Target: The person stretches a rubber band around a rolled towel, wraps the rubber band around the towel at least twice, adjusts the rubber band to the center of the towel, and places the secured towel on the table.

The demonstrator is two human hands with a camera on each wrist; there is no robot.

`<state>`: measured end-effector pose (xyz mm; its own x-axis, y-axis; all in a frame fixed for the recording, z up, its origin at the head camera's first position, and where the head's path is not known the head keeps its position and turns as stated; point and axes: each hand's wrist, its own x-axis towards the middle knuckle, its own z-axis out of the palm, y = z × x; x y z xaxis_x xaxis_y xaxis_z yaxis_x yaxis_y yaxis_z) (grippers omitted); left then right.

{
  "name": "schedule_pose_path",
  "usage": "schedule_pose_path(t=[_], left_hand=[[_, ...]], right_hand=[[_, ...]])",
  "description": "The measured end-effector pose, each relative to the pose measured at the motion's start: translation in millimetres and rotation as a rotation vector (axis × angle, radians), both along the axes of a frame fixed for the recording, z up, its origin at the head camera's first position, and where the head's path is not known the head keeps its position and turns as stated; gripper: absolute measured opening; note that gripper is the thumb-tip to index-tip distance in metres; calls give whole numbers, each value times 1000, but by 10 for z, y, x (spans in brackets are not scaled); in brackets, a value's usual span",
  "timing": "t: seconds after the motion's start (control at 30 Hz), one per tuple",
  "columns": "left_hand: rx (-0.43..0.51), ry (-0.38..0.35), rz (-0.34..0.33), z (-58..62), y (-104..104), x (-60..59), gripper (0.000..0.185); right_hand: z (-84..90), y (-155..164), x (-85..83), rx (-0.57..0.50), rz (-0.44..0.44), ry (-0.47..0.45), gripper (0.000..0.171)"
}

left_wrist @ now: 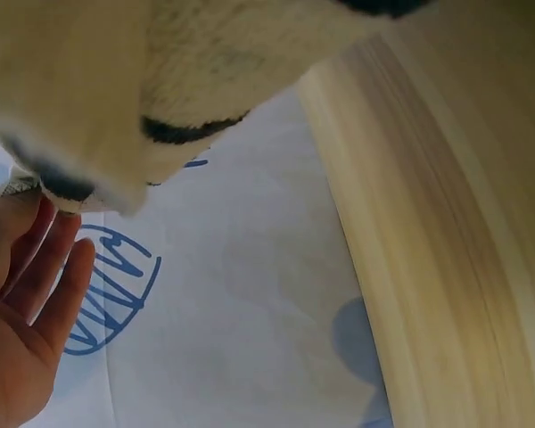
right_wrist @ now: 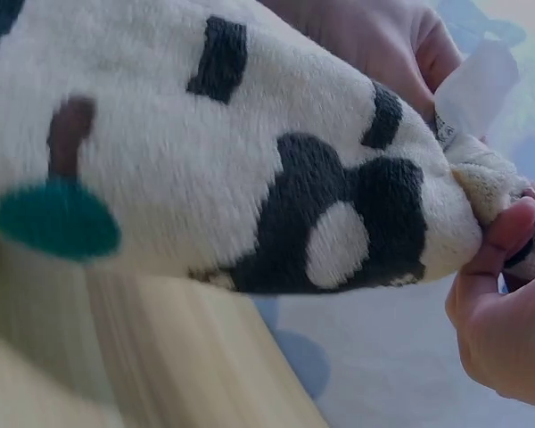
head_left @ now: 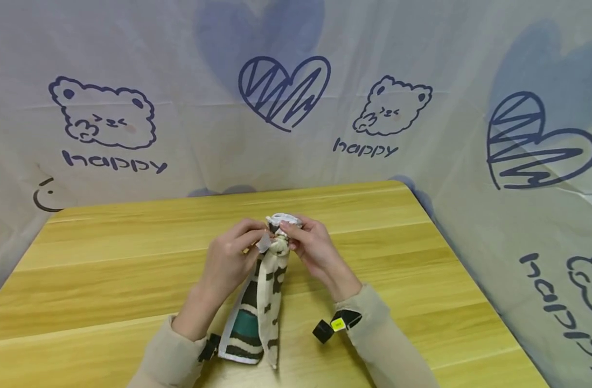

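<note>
A cream hand towel (head_left: 271,285) with dark and teal patterns hangs between my hands, bunched into a knot-like lump near its top. Its lower ends spread toward the table's front. My left hand (head_left: 228,261) pinches the towel beside the lump, close to a white cloth label (head_left: 264,243). From the other side, my right hand (head_left: 320,253) grips the bunched top between thumb and fingers. In the right wrist view the towel's fuzzy face (right_wrist: 160,160) fills much of the picture, and the label (right_wrist: 481,85) sticks out. The left wrist view shows the towel (left_wrist: 241,71) blurred and close.
A wood-grain table (head_left: 412,280) lies beneath the hands. Behind and to the right hangs a pale cloth (head_left: 199,118) printed with hearts, bears and lettering. Small black devices are strapped at both wrists, one under the right sleeve (head_left: 388,334).
</note>
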<state>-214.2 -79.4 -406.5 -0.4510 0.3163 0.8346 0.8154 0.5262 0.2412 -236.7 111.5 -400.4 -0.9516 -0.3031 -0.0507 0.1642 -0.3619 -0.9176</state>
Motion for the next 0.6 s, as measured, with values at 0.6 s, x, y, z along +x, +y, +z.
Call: schedule_pose_path(t=[0.6], left_hand=[[-252,-148,-2,47,-114,41,15]], right_hand=[[-116,-92,11,105,-9,55,24]])
